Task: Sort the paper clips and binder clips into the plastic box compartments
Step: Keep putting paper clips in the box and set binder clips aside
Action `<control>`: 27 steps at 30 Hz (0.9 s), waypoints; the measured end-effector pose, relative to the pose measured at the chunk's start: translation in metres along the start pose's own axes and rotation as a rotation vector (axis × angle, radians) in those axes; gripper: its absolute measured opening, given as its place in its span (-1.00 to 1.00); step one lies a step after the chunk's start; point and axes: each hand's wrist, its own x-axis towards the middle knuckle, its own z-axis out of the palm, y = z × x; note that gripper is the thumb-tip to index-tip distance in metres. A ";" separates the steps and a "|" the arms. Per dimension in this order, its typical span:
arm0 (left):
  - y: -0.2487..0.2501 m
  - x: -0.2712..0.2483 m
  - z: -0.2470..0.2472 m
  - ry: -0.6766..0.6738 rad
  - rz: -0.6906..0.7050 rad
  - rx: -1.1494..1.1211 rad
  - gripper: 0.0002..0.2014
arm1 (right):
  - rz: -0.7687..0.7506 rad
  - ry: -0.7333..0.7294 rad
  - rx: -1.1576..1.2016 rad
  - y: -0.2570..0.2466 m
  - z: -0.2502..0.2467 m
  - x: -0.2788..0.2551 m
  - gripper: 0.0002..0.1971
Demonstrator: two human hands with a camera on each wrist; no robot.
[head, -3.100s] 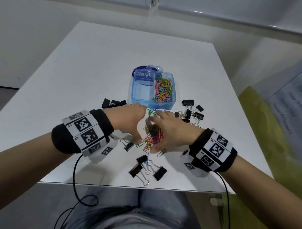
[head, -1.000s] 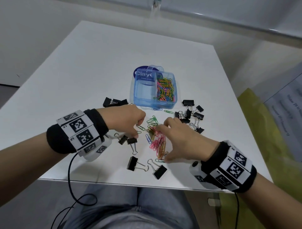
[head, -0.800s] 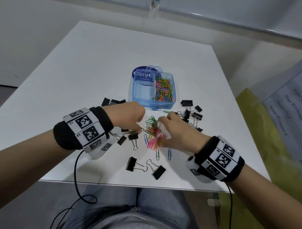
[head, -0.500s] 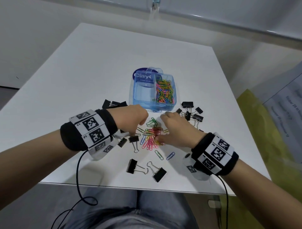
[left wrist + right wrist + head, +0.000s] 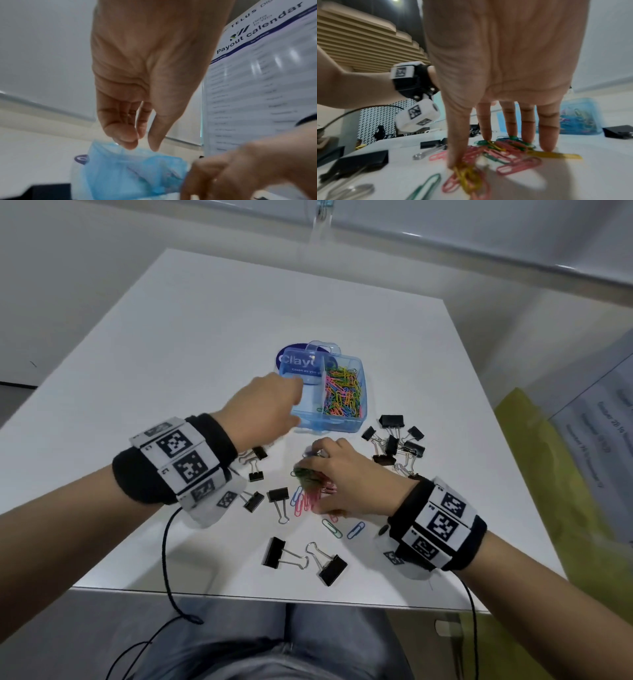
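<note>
A clear blue plastic box (image 5: 330,424) stands mid-table; its right compartment holds several coloured paper clips (image 5: 342,397). My left hand (image 5: 274,409) hovers over the box's left compartment. In the left wrist view the left hand (image 5: 142,145) has loosely curled fingers just above the box (image 5: 130,169), with nothing visible in them. My right hand (image 5: 329,470) is spread over a pile of paper clips (image 5: 308,489) on the table. The right wrist view shows the right hand (image 5: 488,151) with straight fingers, fingertips (image 5: 547,146) and thumb pressing on the pile (image 5: 505,148).
Black binder clips lie scattered: a cluster (image 5: 394,440) right of the box, two (image 5: 274,553) (image 5: 332,570) near the table's front edge, and several (image 5: 277,496) under my left wrist. Two loose paper clips (image 5: 332,527) lie by my right wrist. A printed sheet (image 5: 257,81) hangs at the right.
My left hand has lifted from beside the pile and moved forward to the box's left compartment. My right hand stays on the paper clips, drawn slightly nearer the box.
</note>
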 end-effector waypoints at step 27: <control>-0.022 -0.001 0.001 -0.133 0.047 0.026 -0.79 | 0.316 0.455 0.502 0.015 -0.083 0.013 -0.93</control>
